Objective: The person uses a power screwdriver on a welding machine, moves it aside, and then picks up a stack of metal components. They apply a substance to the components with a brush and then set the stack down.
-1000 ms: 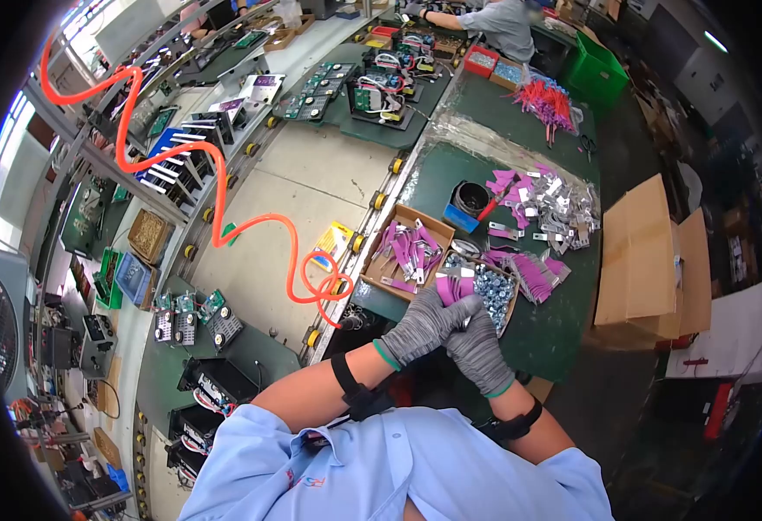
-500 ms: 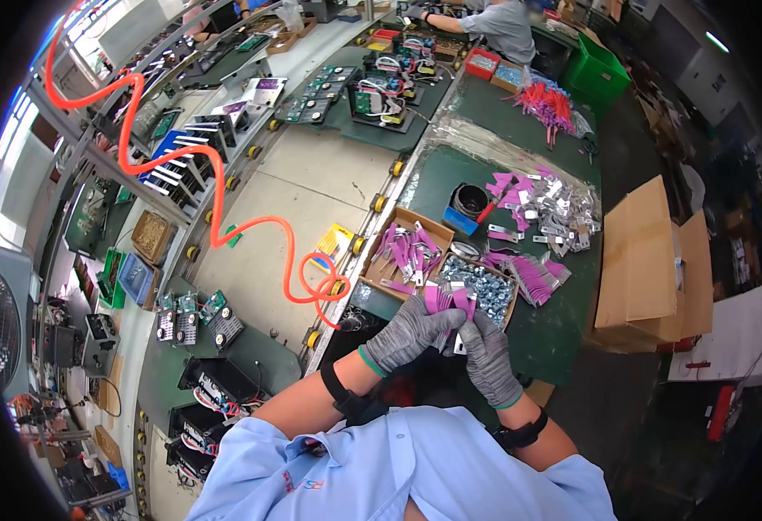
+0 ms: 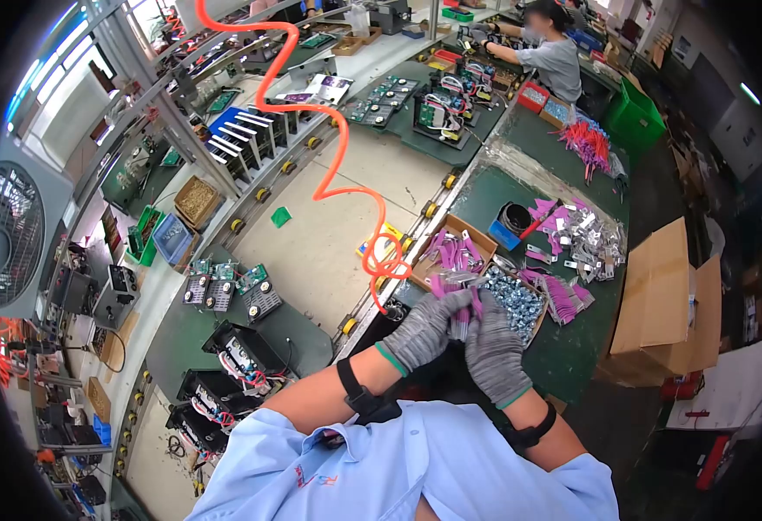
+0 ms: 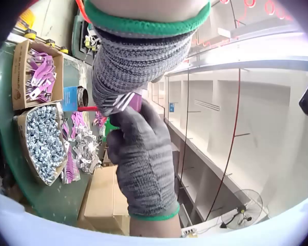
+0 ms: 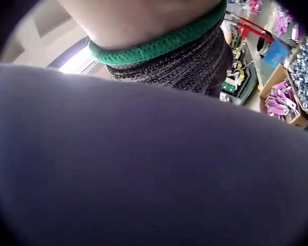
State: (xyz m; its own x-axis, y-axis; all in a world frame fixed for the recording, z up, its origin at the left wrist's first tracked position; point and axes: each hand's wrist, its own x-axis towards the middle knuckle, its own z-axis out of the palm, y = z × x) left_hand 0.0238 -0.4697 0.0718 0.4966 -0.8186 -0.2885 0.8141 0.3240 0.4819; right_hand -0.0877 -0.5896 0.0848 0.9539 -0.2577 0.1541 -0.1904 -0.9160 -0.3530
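Both hands wear grey knitted gloves with green cuffs and meet close to the body, in front of the parts boxes. My left hand (image 3: 426, 330) grips a small bunch of purple-sleeved metal strips (image 3: 457, 280), which stick up past its thumb. Beside it, my right hand (image 3: 496, 358) pinches at a purple strip on the near side of the bunch. In the left wrist view, metal ends and a purple piece (image 4: 135, 103) show between the two gloves. The right wrist view is mostly covered by blurred cloth, with the right glove (image 5: 179, 77) partly showing and its fingers hidden.
Just beyond the hands, a cardboard box (image 3: 486, 240) holds more purple strips, next to a box of silver screws (image 3: 513, 300). More purple strips (image 3: 563, 297) and bare metal pieces (image 3: 591, 239) lie on the green table. A blue box (image 3: 503, 233) and a large carton (image 3: 650, 300) stand nearby.
The head view has swung, so the scene sits farther right. The hands stay together; the bunch, fanned out half a second ago, is now turned and more covered by the gloves.
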